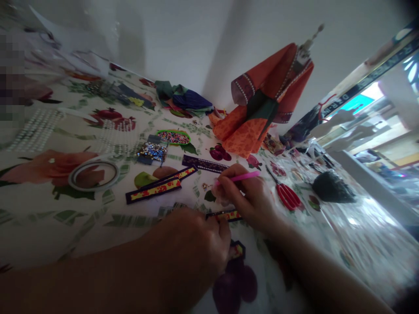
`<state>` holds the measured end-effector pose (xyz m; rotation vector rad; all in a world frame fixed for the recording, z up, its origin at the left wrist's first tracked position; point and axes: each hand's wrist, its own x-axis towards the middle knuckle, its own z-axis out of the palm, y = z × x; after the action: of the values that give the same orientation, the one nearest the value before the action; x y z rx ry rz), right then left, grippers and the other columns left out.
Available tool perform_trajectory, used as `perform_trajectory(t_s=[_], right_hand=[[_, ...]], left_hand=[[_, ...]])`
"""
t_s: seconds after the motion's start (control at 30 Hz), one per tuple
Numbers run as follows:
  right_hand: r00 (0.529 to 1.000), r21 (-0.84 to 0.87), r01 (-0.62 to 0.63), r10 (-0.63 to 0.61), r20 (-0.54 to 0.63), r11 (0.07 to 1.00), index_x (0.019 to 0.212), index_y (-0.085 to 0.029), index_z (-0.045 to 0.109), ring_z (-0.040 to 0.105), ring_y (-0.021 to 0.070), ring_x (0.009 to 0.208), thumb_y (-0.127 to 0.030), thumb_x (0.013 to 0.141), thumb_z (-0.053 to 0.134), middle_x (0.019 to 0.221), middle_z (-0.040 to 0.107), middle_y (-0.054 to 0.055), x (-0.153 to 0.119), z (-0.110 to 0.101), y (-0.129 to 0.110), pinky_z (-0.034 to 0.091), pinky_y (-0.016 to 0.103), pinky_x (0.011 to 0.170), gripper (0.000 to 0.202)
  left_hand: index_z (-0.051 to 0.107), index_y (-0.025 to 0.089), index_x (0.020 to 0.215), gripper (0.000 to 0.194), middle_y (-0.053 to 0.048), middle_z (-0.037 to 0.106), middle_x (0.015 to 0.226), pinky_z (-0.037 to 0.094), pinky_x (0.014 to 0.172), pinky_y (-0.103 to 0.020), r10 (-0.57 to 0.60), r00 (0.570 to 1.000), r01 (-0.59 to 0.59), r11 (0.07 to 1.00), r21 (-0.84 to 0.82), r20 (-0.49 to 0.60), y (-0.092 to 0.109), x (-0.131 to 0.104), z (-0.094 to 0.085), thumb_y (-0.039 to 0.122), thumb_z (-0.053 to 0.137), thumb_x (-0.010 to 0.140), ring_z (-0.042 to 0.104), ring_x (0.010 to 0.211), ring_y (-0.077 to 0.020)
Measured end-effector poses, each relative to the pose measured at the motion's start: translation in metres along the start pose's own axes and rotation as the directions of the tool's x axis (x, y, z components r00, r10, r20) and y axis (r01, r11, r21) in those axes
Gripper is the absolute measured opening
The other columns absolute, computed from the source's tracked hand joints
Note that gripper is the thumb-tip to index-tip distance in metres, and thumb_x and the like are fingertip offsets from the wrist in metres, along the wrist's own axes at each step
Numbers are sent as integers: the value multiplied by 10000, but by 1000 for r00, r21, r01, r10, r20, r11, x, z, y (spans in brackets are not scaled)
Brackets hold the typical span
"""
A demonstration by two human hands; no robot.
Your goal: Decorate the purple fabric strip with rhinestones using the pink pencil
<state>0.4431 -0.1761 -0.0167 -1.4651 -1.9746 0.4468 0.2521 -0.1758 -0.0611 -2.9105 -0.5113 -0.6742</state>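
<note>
Tablecloth (36, 240), pink stick (246, 175) in right hand (250, 194)

Pink pen-like tool (246, 175): slim and straight, gripped in the right hand (253, 196), its bare shaft pointing right and slightly far; its working end was too blurred to make out.
Patterned strip (226, 215): narrow, dark-edged, yellow with red motifs and small shiny specks; it lay flat, running left to right, its left part at the fingertips of the left hand (196, 237).
Angled strip end (237, 250): same colours, just right of that hand, partly hidden.
</note>
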Motion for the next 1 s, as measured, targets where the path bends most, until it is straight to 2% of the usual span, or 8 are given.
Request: perform_trajectory(t_s=[0.17,0.3,0.43,0.63,0.9,1.0], right_hand=[[999,37,-8,7,39,999,957,-198,631,651,93,632,-257,1077,557,765,692,-33,0,2,1,486,226,610,153],[999,15,7,-8,44,1000,959,-196,632,636,102,658,-268,1078,555,782,680,-30,1,4,3,476,251,644,159],[999,7,1,-2,53,1000,941,-195,630,632,106,661,-266,1077,547,782,672,-25,2,4,2,471,259,638,174],[998,-3,-3,3,55,1000,919,-201,619,640,106,644,-262,1069,552,768,684,-19,5,2,-2,484,254,622,176],[999,0,8,-8,43,1000,895,-195,625,637,94,633,-241,1065,548,772,679,-21,6,2,-4,477,232,599,192],[1000,-2,-3,3,23,1000,912,-196,628,646,94,625,-245,1062,560,763,695,-24,5,0,-5,475,224,588,172]], left_hand=[[766,135,1011,320,-27,674,699,357,380,-389,11,1000,-11,1000,-5,-4,-1,1,-1,341,860,785,562,484,-200],[760,118,1075,381,-34,690,721,352,386,-379,10,1000,-10,1000,-4,-10,-1,2,0,380,846,812,555,483,-189],[748,108,1097,326,-34,682,710,364,407,-369,7,1000,-7,1000,-1,27,-1,2,0,345,785,876,543,481,-182],[742,134,1018,297,-29,673,698,370,391,-377,22,1000,-22,1000,-7,17,-1,1,-1,364,808,844,557,479,-195],[748,139,993,250,-32,675,690,377,390,-380,2,1000,-2,1000,-17,-10,-1,2,1,364,764,884,564,473,-203],[755,137,1027,294,-33,674,692,360,376,-368,8,1000,-8,1000,11,-4,-1,1,1,374,794,859,558,472,-196]])
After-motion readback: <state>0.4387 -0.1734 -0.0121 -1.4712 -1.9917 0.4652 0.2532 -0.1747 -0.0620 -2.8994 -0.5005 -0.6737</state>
